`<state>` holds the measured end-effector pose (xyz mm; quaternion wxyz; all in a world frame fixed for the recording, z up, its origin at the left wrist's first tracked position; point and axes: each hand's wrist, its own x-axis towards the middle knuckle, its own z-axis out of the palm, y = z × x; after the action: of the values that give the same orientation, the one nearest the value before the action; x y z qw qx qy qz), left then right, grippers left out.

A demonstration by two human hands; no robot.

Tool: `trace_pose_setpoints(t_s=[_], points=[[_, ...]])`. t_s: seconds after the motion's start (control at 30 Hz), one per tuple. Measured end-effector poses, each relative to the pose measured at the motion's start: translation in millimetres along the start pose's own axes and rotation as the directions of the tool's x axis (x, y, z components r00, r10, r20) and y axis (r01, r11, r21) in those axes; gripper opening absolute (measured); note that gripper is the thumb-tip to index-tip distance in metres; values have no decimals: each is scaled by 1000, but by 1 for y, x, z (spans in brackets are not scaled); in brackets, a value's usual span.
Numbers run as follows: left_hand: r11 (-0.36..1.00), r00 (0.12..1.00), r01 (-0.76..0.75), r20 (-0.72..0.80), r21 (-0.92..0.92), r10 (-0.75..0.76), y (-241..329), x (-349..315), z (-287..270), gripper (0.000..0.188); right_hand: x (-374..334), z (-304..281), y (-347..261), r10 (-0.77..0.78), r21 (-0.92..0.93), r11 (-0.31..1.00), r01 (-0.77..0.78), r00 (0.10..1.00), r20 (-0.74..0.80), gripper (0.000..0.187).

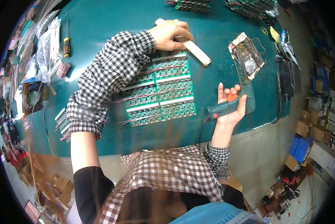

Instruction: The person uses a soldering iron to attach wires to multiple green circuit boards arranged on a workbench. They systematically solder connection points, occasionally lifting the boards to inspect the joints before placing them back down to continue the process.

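Note:
My left hand (171,35) reaches over the table with its fingers closed round a long cream-white bar (198,53), which lies slanted just beyond a panel of green circuit boards (176,85). Red, black and white wires trail across the boards toward the left. My right hand (230,112), palm up, grips a dark green soldering gun (227,108) with an orange trigger. The gun's front end points away from me, over a worn metal tray (262,66) with silvery, burnt-looking residue in it.
Stacks of wired boards (193,5) stand at the far edge of the green table (145,143). On the left lie a screwdriver (66,46), a pink ribbed bundle (63,70) and plastic bags (49,48). A soldering iron (278,87) and dark box (288,76) sit at the right edge.

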<state>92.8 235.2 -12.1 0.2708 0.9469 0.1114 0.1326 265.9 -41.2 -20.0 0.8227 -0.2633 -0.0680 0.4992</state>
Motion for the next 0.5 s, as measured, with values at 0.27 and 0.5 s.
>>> trace_pose_setpoints(t_s=[0.27, 0.5], points=[[999, 1000, 22, 1, 29, -22, 13, -4, -5, 34, -3, 4, -1, 15, -50, 999, -16, 1000, -20, 33], [967, 922, 248, -292, -62, -255, 83, -47, -17, 48, -34, 34, -43, 52, -360, 933, -10, 993, 109, 39]])
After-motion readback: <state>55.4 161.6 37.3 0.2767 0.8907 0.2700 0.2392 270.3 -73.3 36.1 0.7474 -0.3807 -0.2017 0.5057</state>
